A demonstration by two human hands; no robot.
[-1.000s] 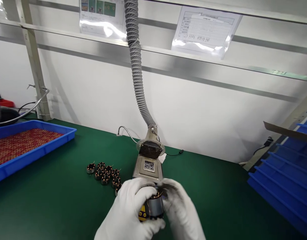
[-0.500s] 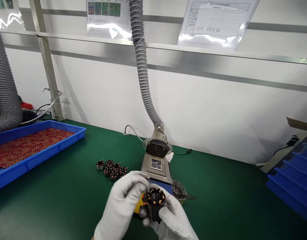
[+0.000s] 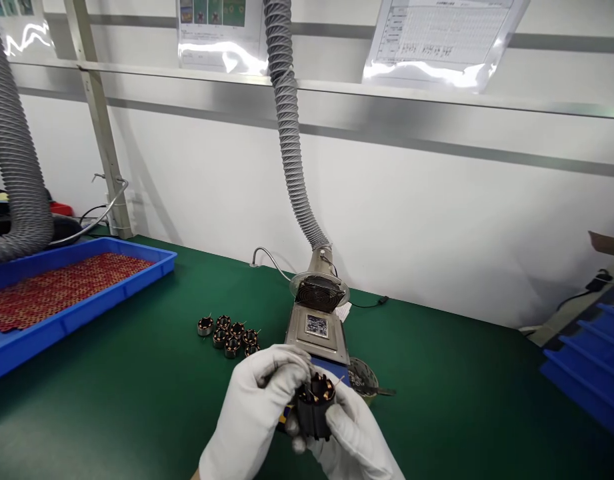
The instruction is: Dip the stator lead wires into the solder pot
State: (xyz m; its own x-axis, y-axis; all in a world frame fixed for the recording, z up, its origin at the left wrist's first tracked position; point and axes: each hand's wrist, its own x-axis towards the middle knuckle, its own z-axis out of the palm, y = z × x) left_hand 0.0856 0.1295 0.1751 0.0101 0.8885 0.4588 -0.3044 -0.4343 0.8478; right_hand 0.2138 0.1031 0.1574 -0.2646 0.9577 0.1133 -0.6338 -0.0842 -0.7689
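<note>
Both my hands wear white gloves, the fingertips smudged grey. My right hand grips a motor stator, a dark ring with copper windings on top and a thin wire sticking out at its right. Over the stator's upper left rim, my left hand is closed in a pinch; whatever lies between those fingertips is hidden. Several more stators with copper windings stand grouped on the green table, left of the solder pot. The pot has a square opening of shiny metal and sits just beyond my hands.
A grey extraction hose hangs down to the hood behind the pot. A round tin with a flat tool across it stands at the pot's right. Left lies a blue tray with red patterned contents; stacked blue trays stand right.
My left fingers have closed in on the stator's upper rim. The stator has tipped, so more of its dark side shows. The whole view has shifted slightly.
</note>
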